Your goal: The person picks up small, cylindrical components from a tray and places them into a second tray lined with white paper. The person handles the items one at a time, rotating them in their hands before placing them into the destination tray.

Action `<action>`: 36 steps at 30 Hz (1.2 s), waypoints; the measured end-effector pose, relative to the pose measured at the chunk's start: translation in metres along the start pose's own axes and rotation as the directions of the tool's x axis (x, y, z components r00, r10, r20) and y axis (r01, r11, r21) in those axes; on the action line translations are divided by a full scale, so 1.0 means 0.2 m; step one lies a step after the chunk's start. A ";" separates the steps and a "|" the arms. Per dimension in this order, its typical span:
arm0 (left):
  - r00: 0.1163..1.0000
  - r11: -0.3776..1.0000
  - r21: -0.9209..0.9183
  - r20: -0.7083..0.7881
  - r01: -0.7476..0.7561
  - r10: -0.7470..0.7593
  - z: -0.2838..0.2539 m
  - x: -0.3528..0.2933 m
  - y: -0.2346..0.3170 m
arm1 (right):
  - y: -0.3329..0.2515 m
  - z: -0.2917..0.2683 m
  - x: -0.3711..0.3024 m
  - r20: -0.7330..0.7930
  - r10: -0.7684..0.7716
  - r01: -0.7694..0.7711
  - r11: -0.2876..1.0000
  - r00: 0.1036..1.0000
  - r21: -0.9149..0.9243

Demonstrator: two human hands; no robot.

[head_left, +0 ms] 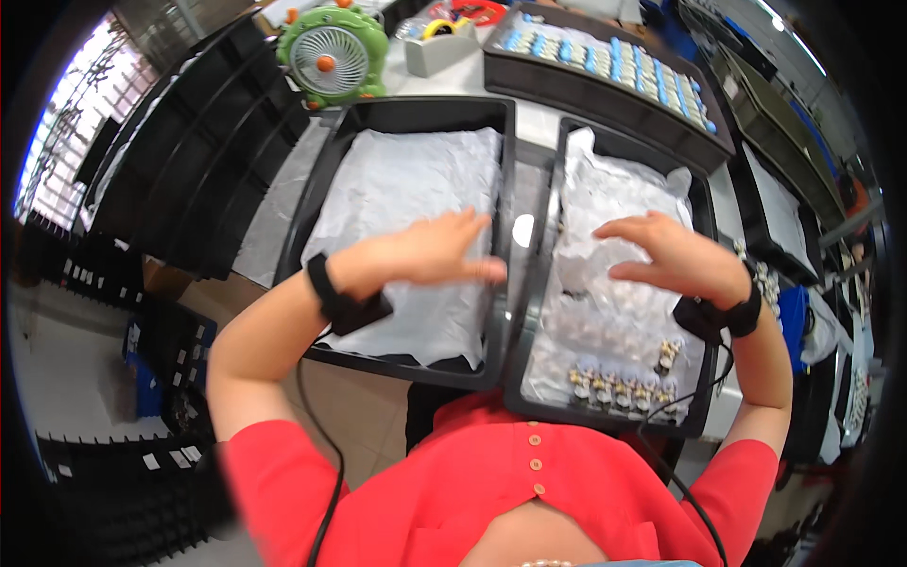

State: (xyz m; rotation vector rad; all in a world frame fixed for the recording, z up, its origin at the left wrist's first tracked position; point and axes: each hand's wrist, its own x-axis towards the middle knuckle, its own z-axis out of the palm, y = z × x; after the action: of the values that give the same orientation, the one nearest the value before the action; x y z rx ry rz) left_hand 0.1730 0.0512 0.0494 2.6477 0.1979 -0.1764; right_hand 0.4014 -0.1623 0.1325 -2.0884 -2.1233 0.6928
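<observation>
My left hand [435, 249] is held over the right part of a black tray [295, 236] lined with crinkled white paper [387, 189]. Its fingers are stretched out, slightly blurred, and nothing is in them. Over a second black tray [540, 283] on the right hovers my right hand [666, 253], thumb and fingers apart and holding nothing. White wrapping [619, 189] is bunched across that tray. At the tray's near end stand small figurines [622, 389] in a short row, with one single figurine [670, 353] a little behind them.
A green fan [333, 59] and a tape dispenser [442, 47] stand at the back of the table. Behind the right tray is a grey-brown bin [605, 90] of blue and white pieces. Black crates [189, 142] lean at the left. Cables hang from both wrist straps.
</observation>
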 end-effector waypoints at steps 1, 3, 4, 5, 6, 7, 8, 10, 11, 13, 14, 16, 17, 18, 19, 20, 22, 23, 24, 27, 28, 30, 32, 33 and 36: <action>0.999 1.000 0.022 0.040 -0.022 0.021 0.00 -0.16 0.16 | 0.02 -0.02 -0.03 -0.008 0.011 -0.011 1.000 1.000 -0.005; 0.989 0.991 0.088 0.112 -0.102 0.092 0.05 -0.27 0.37 | 0.13 0.02 -0.16 -0.064 0.066 -0.066 0.998 0.996 0.005; 0.990 0.984 0.138 0.108 -0.109 0.094 0.09 -0.31 0.44 | 0.15 0.03 -0.21 -0.068 0.108 -0.106 0.994 0.992 0.027; 0.996 0.987 0.134 0.043 -0.087 0.081 0.14 -0.33 0.47 | 0.16 0.04 -0.26 -0.073 0.098 -0.097 0.995 0.993 0.022; 0.998 0.982 0.174 0.025 -0.069 0.065 0.18 -0.35 0.49 | 0.17 0.05 -0.29 -0.086 0.082 -0.081 0.997 0.993 0.013; 0.999 0.976 0.213 0.006 -0.051 0.051 0.22 -0.36 0.50 | 0.15 0.05 -0.32 -0.075 0.100 -0.097 0.994 0.992 0.042; 0.999 0.967 0.251 -0.013 -0.033 0.037 0.26 -0.38 0.50 | 0.11 0.04 -0.35 -0.064 0.117 -0.113 0.991 0.991 0.071; 0.995 0.997 0.070 -0.095 0.018 -0.012 0.29 -0.41 0.49 | 0.10 0.06 -0.39 -0.063 0.113 -0.107 0.990 0.992 0.092; 0.994 0.998 0.016 -0.094 0.059 -0.057 0.30 -0.42 0.48 | 0.13 0.08 -0.40 -0.067 0.088 -0.082 0.993 0.994 0.087; 0.987 0.992 -0.033 -0.096 0.126 -0.128 0.33 -0.44 0.48 | 0.18 0.10 -0.41 -0.078 0.089 -0.083 0.994 0.993 0.073; 0.986 0.990 -0.027 -0.092 0.140 -0.142 0.33 -0.46 0.48 | 0.19 0.11 -0.42 -0.111 0.118 -0.111 0.992 0.987 0.068; 0.984 0.988 -0.015 -0.087 0.156 -0.156 0.31 -0.46 0.46 | 0.25 0.18 -0.45 -0.181 0.140 -0.143 0.990 0.973 0.000; 0.978 0.976 -0.083 -0.032 0.202 -0.205 0.28 -0.47 0.48 | 0.27 0.20 -0.48 -0.163 0.168 -0.166 0.986 0.972 0.025; 0.982 0.982 -0.060 -0.061 0.177 -0.181 0.28 -0.49 0.47 | 0.28 0.21 -0.49 -0.143 0.185 -0.179 0.983 0.972 0.049; 0.984 0.988 -0.038 -0.088 0.152 -0.155 0.28 -0.52 0.45 | 0.29 0.22 -0.52 -0.124 0.202 -0.194 0.978 0.972 0.073; 0.985 0.992 -0.015 -0.115 0.127 -0.128 0.28 -0.53 0.45 | 0.29 0.23 -0.54 -0.105 0.233 -0.226 0.971 0.967 0.074; 0.987 0.991 0.035 -0.098 0.129 -0.125 0.26 -0.53 0.47 | 0.31 0.24 -0.59 -0.063 0.288 -0.283 0.956 0.956 0.075; 0.990 0.992 0.051 -0.091 0.113 -0.108 0.25 -0.53 0.47 | 0.33 0.27 -0.61 -0.042 0.266 -0.262 0.961 0.963 0.084; 0.992 0.993 0.066 -0.088 0.097 -0.091 0.24 -0.53 0.47 | 0.33 0.29 -0.62 0.001 0.282 -0.282 0.958 0.959 0.061; 0.991 0.990 -0.072 -0.046 0.122 -0.125 0.31 -0.49 0.44 | 0.32 0.39 -0.63 0.075 0.289 -0.290 0.957 0.955 0.012; 0.987 0.983 -0.079 0.009 0.163 -0.163 0.30 -0.47 0.45 | 0.33 0.43 -0.62 0.028 0.246 -0.245 0.969 0.969 -0.037; 0.962 0.962 -0.085 0.116 0.259 -0.249 0.28 -0.42 0.48 | 0.32 0.47 -0.61 0.032 0.258 -0.255 0.964 0.966 -0.075; 0.976 0.978 -0.041 0.081 0.205 -0.201 0.31 -0.42 0.46 | 0.31 0.50 -0.58 0.043 0.307 -0.300 0.946 0.951 -0.124; 0.987 0.986 -0.060 0.053 0.154 -0.151 0.33 -0.41 0.44 | 0.30 0.48 -0.57 0.067 0.310 -0.298 0.943 0.948 -0.146; 0.995 0.993 -0.058 0.021 0.102 -0.101 0.35 -0.42 0.41 | 0.30 0.49 -0.53 0.121 0.312 -0.292 0.943 0.942 -0.160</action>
State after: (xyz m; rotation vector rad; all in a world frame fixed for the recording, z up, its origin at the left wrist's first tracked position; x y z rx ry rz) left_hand 0.0975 -0.0634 0.0392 2.5775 0.3276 -0.2244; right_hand 0.4290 -0.2924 0.0494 -2.5504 -1.9902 0.7674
